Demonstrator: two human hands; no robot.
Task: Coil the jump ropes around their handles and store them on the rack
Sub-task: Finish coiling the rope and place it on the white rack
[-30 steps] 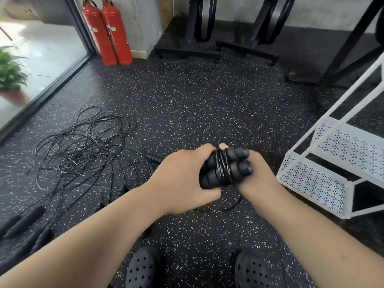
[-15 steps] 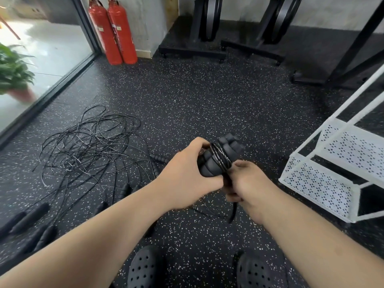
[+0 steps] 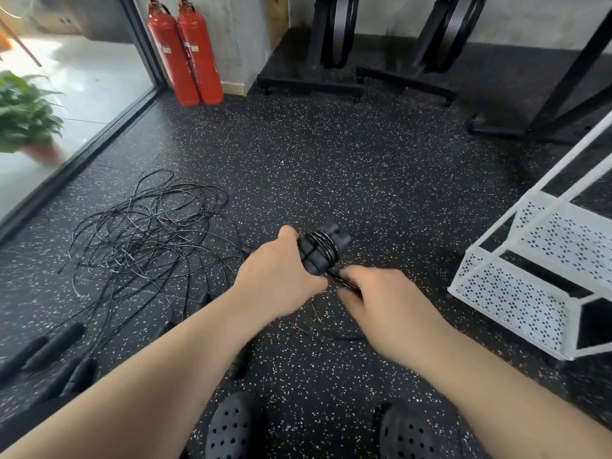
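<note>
The black speckled rubber floor [image 3: 331,167] carries everything here. At its right edge stands the white perforated metal rack [image 3: 506,299], its lower trays showing nothing in them. Toward the floor's left edge lies a tangle of thin black jump ropes [image 3: 149,240], uncoiled, with loose black handles [image 3: 49,349] at the near left corner.

Over the middle of the floor, the left hand [image 3: 281,279] is wrapped round the near end of a pair of black foam handles [image 3: 323,251], held side by side above the floor. Their long axis runs from that hand up and away to the right, and the free ends point roughly toward the far right corner. Several turns of thin black cord [image 3: 337,278] already circle the handles' middle.

The cord's free run leaves the turns downward and to the right, into the right hand [image 3: 387,299], whose fingers are closed round it just beside the bundle. A little slack trails to the floor below. The winding looks nearly finished. The right hand is nearer the rack, but the left one holds the bundle.
</note>
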